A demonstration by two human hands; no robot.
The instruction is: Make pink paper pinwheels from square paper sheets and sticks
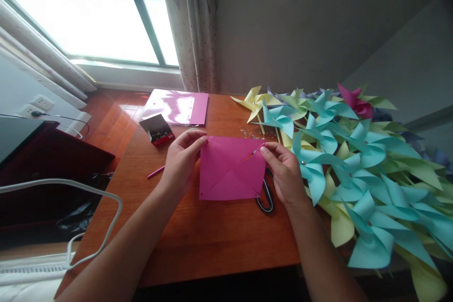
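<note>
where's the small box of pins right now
In the head view the small open box sits on the wooden table, left of centre, just beyond the left hand and in front of the pink paper stack.

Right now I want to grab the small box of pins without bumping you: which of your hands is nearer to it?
Left. The left hand pinches the pink paper square's left corner, just right of the small box of pins; the right hand holds the opposite corner, farther off.

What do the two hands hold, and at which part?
Both hold the square pink paper sheet: left hand at its upper left corner, right hand at its upper right corner.
</note>
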